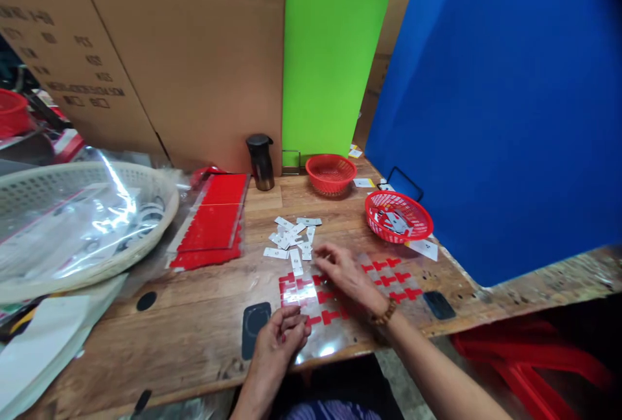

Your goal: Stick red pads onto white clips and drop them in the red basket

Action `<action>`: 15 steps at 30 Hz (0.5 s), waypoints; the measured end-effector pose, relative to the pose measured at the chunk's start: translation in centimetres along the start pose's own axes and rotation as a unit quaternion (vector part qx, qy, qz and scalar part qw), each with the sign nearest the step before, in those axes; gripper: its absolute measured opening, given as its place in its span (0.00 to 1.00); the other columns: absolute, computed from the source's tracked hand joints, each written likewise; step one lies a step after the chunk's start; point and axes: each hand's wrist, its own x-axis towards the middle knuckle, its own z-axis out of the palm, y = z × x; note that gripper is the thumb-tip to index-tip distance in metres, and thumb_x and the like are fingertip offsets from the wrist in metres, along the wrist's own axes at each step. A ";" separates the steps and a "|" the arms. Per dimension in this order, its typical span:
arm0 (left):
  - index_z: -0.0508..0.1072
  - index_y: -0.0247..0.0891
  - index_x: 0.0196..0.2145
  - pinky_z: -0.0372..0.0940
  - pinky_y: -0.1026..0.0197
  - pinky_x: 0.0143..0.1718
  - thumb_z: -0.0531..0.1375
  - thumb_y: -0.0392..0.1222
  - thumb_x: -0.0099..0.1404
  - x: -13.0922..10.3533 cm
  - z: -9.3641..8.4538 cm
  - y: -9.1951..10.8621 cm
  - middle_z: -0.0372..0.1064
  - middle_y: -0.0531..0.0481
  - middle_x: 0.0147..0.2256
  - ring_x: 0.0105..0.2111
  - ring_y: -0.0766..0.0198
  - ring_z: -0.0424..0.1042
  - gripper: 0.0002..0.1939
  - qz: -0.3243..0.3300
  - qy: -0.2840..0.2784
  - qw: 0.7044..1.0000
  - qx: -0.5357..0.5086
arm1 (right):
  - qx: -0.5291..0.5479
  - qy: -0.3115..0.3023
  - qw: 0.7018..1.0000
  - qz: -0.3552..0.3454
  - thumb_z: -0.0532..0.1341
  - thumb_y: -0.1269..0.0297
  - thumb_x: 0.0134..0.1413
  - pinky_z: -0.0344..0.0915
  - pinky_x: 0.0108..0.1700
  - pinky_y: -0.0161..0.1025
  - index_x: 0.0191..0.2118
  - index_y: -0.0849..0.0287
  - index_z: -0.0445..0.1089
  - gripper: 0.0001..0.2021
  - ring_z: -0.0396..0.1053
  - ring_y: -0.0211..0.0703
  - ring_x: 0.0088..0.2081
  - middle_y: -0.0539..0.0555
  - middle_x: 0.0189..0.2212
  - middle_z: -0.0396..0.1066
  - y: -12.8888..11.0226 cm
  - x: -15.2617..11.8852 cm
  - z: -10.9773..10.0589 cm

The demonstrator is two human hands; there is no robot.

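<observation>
A clear plastic sheet with rows of red cross-like shapes lies flat on the wooden table in front of me. My left hand is at the sheet's left edge, fingers curled towards the thumb; anything held in them is hidden. Over the sheet's upper part, my right hand reaches left with fingers apart and slightly bent, and I see nothing in it. Its fingertips are close to a loose pile of small white cards, each with a small dark mark. One white card sits just above the sheet.
Red baskets stand at the back and right; the right one holds small pieces. Near the cardboard stands a dark jug. Red sheets and a big white basket are leftward. A blue panel borders the right.
</observation>
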 end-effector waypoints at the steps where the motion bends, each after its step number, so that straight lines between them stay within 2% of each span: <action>1: 0.71 0.33 0.39 0.67 0.61 0.36 0.70 0.49 0.42 0.1 0.0 -0.2 0.74 0.41 0.35 0.33 0.60 0.75 0.28 0.006 0.006 1.000 -0.001 | -0.054 -0.021 0.998 -0.027 0.56 0.69 0.54 0.61 0.33 0.35 0.36 0.61 0.67 0.04 0.66 0.38 0.29 0.50 0.27 0.69 -0.4 0.0 1.1; 4: 0.71 0.33 0.38 0.66 0.60 0.36 0.71 0.52 0.38 0.4 0.0 -0.5 0.74 0.40 0.35 0.33 0.59 0.74 0.31 0.002 0.006 1.000 -0.006 | -0.196 -0.032 0.978 -0.070 0.57 0.69 0.55 0.60 0.40 0.37 0.38 0.62 0.66 0.06 0.66 0.42 0.36 0.55 0.33 0.69 -1.3 0.1 3.5; 8: 0.71 0.33 0.37 0.66 0.60 0.37 0.72 0.52 0.35 0.4 0.0 -0.1 0.73 0.42 0.34 0.33 0.60 0.74 0.32 -0.015 -0.004 1.000 -0.017 | -0.352 -0.046 0.933 -0.050 0.53 0.71 0.57 0.60 0.41 0.38 0.46 0.65 0.63 0.11 0.65 0.45 0.40 0.61 0.40 0.67 -2.0 0.4 5.2; 10: 0.71 0.33 0.36 0.65 0.61 0.36 0.72 0.51 0.34 0.2 0.1 0.2 0.73 0.43 0.32 0.32 0.61 0.74 0.31 -0.013 -0.004 1.000 -0.024 | -0.380 -0.067 0.922 -0.047 0.51 0.73 0.57 0.60 0.40 0.39 0.48 0.66 0.63 0.13 0.65 0.47 0.39 0.62 0.40 0.68 -2.3 0.7 5.6; 15: 0.71 0.33 0.35 0.65 0.63 0.35 0.72 0.51 0.35 0.3 0.1 0.2 0.73 0.44 0.32 0.30 0.64 0.73 0.31 -0.016 -0.017 0.999 -0.023 | -0.390 -0.094 0.914 -0.056 0.51 0.78 0.53 0.59 0.42 0.43 0.47 0.69 0.65 0.15 0.64 0.51 0.40 0.66 0.38 0.68 -2.9 1.2 5.9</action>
